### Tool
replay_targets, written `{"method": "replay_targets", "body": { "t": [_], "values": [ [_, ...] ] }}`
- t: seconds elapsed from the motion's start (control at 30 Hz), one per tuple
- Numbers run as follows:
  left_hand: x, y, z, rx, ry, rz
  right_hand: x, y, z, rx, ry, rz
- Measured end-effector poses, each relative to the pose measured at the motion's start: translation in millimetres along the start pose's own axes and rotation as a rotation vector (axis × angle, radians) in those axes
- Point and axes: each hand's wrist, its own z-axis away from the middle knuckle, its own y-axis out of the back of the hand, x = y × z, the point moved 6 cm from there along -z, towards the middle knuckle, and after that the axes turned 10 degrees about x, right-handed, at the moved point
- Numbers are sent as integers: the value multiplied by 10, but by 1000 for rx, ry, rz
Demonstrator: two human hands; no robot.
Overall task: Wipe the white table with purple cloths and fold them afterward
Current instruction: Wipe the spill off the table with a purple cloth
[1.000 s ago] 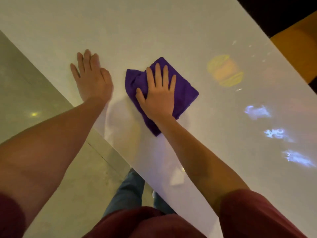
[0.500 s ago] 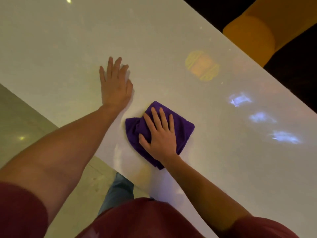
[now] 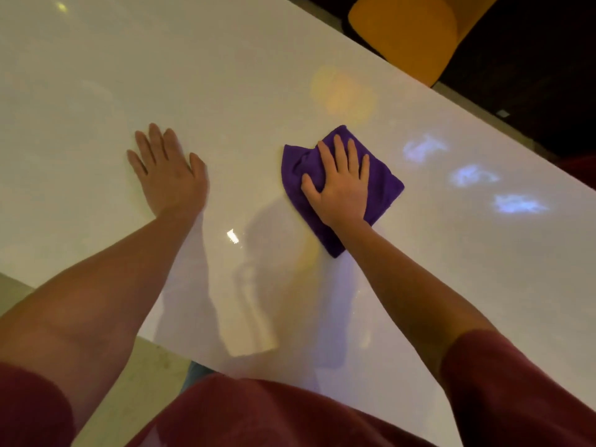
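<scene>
pressing flat on the bunched purple cloth (image 3: 383, 185), the right hand (image 3: 338, 185) could let a loose corner roll under the palm and smear the white table (image 3: 225, 75) rather than clean it. fingers spread, nothing gripped, cloth pinned beneath. well to its left, the left hand (image 3: 167, 172) lies open and flat, bracing, arm extended.

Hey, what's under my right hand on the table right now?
The purple cloth, bunched and lying on the white table. Your right hand lies flat on it, fingers spread. The cloth's middle and the tabletop beneath it are covered, so I cannot see them.
</scene>
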Motion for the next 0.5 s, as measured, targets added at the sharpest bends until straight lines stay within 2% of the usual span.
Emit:
{"method": "replay_targets", "body": {
  "t": [0.37, 0.5],
  "values": [
    [24, 17, -3, 67, 19, -18, 747, 43, -962, -39, -188, 61],
    [11, 5, 1, 68, 15, -35, 846, 49, -1071, -42, -218, 73]
  ]
}}
